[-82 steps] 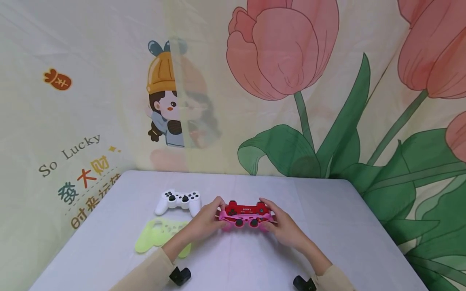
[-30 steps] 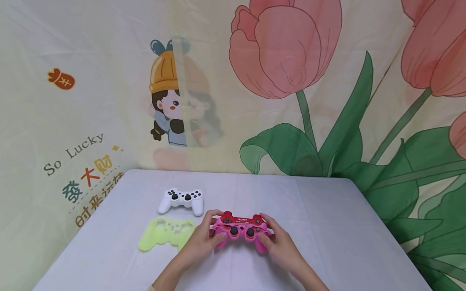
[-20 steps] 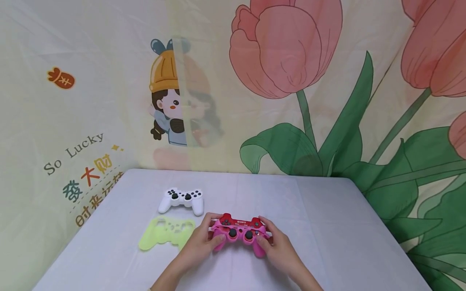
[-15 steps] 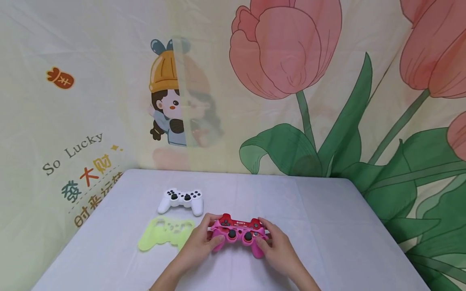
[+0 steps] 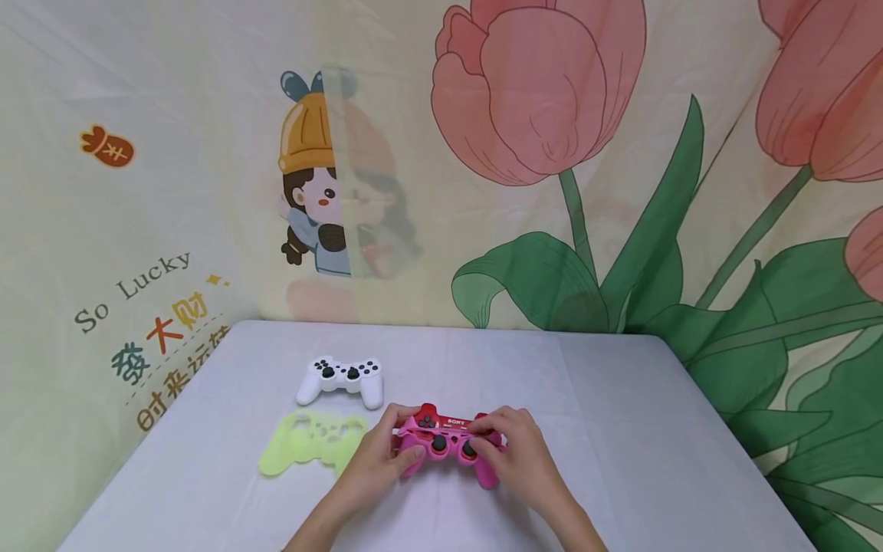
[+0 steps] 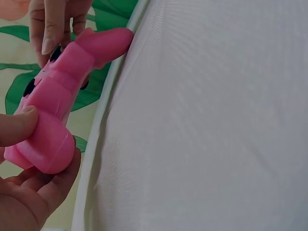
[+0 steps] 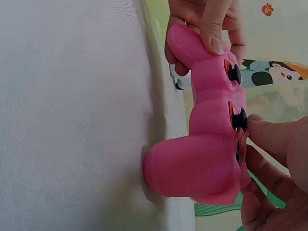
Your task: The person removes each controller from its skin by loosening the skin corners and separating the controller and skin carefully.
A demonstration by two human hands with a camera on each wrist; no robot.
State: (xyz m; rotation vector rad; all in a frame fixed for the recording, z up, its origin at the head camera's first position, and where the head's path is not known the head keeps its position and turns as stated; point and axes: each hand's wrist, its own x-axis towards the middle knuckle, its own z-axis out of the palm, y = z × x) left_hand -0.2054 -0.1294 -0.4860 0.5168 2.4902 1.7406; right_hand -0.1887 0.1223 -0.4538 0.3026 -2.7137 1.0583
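Note:
A red game controller is partly inside a pink silicone cover. The cover wraps both grips and the black sticks, while the red top edge stays bare in the head view. My left hand grips the left end, thumb on the pink face and fingers behind. At the right end, my right hand pinches the cover near its upper edge, with the thumb beside the right stick. Its fingers hide the right-hand buttons in the head view.
A white game controller lies face up at the back left of the white-clothed table. In front of it lies a flat lime-green silicone cover, partly behind my left hand. A printed curtain hangs behind the table.
The controller has come nearer and tilted so its face shows. The pink cover reaches further over it. My right hand has shifted from the right side onto the face near the right stick.

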